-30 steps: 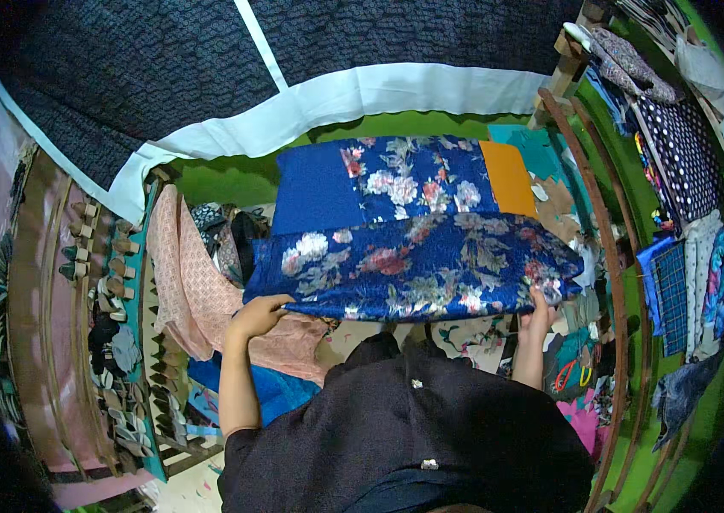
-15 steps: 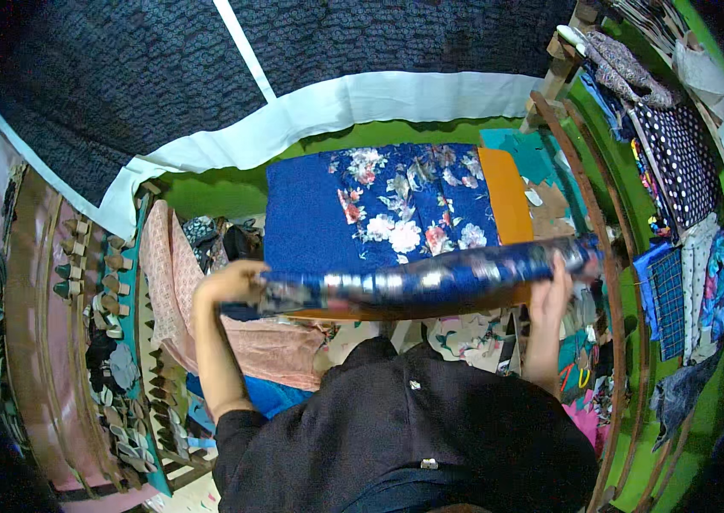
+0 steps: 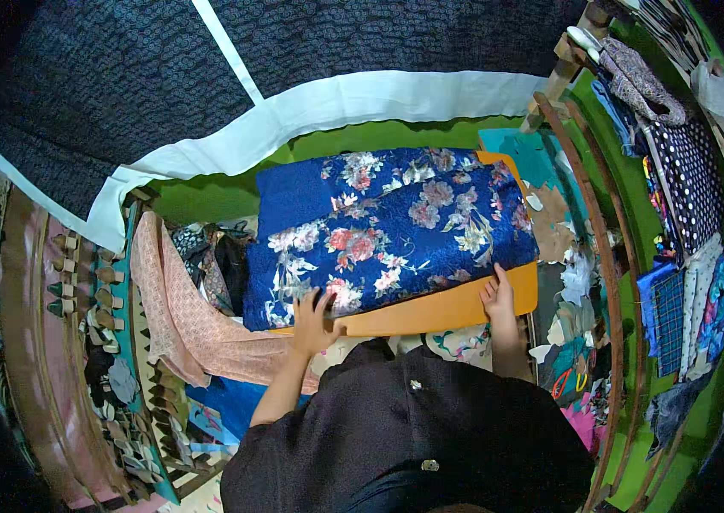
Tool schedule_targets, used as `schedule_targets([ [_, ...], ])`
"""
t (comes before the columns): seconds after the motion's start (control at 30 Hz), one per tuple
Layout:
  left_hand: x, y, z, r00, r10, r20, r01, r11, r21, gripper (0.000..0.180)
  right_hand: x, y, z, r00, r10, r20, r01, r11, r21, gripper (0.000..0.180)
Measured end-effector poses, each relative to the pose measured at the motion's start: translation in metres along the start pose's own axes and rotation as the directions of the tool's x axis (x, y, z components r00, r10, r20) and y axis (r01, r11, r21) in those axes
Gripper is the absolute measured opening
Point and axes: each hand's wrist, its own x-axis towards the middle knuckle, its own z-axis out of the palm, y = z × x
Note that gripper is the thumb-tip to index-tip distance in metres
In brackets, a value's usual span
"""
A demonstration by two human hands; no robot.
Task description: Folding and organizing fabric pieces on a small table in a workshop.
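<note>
A navy blue floral fabric lies folded in layers over an orange tabletop. Its printed flowers are white, pink and red, and the folded near edge slants up toward the right. At the front left of that edge my left hand rests with spread fingers on the cloth. My right hand is by the near right part of the edge, fingers stretched out and the fingertips at the cloth. Neither hand grips the fabric.
Peach patterned cloth drapes left of the table. Wooden shoe forms line a rack farther left. Scissors with coloured handles lie among scraps at the right. Wooden rails run along that side, beside hanging polka-dot cloth.
The raised fold of floral fabric has come down flat over the layer on the table. Both hands have let go of its ends, and my left hand has moved right and nearer me.
</note>
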Motion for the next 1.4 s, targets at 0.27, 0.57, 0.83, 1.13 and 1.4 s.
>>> schedule_targets([
  [0.27, 0.029, -0.037, -0.006, 0.757, -0.491, -0.431, 0.524, 0.85, -0.048, 0.072, 0.006, -0.06, 0.058, 0.441, -0.898, -0.012, 0.453, 0.234, -0.86, 0.101],
  [0.57, 0.138, -0.108, -0.001, 0.951, -0.298, -0.081, 0.307, 0.944, 0.12, 0.034, 0.022, -0.063, 0.041, 0.769, -0.606, 0.205, 0.41, 0.221, -0.885, 0.053],
  [0.83, 0.188, -0.086, -0.045, 0.99, 0.066, -0.126, -0.043, 0.983, 0.181, 0.022, -0.007, -0.026, 0.018, 0.486, -0.863, 0.137, 0.499, 0.146, -0.854, 0.046],
  [1.13, 0.156, -0.024, -0.01, 0.955, 0.006, -0.297, 0.008, 0.999, 0.046, 0.043, -0.005, -0.028, 0.064, 0.393, -0.914, 0.101, 0.385, 0.063, -0.921, 0.068],
  [1.4, 0.012, -0.035, 0.007, 0.993, -0.09, 0.074, 0.082, 0.991, 0.102, 0.069, -0.047, -0.001, 0.026, 0.575, -0.307, 0.759, 0.607, -0.462, -0.647, 0.071],
])
